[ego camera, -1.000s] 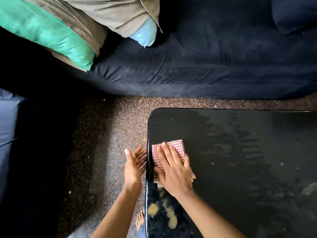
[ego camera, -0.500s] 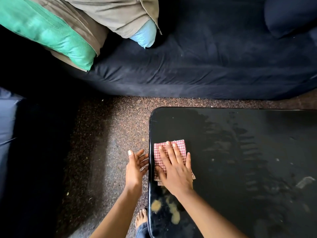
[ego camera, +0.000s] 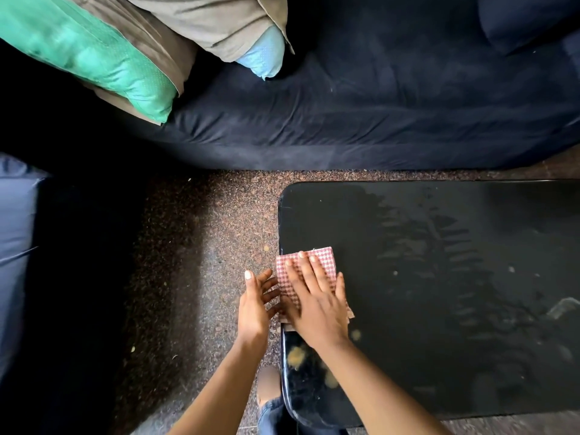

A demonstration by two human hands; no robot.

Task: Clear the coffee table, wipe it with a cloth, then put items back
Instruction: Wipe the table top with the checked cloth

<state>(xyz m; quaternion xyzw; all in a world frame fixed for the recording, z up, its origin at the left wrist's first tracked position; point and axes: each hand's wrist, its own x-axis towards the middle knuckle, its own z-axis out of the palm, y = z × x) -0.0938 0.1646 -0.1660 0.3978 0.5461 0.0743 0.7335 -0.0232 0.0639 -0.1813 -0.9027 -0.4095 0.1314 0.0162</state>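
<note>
Evidently I am in the wiping stage. From the head view, the glossy black coffee table (ego camera: pixel 439 277) carries only the cloth and my hand on the part I can see, so I judge the clearing done. The wiping is far from finished: yellowish smudges (ego camera: pixel 296 356) sit on the near left corner just behind my wrist, pale specks (ego camera: pixel 511 269) dot the top farther right, and a dull streaky film covers much of the surface. Putting things back is yet to come, and none of those items are in sight.

The red-and-white checked cloth (ego camera: pixel 324 262), folded into a small pad, lies at the table's left edge, slightly overhanging it. My right hand (ego camera: pixel 317 306) lies flat on top, its fingers (ego camera: pixel 306 271) straight and close together, pressing down rather than gripping — the thumb rests off the cloth's right side. My left hand (ego camera: pixel 255 306) hovers just off the table edge over the speckled floor (ego camera: pixel 204 246), fingers loosely spread, palm turned toward the cloth and holding nothing — placed, I would guess, to catch crumbs. Whether its fingertips touch the cloth I cannot tell.
</note>
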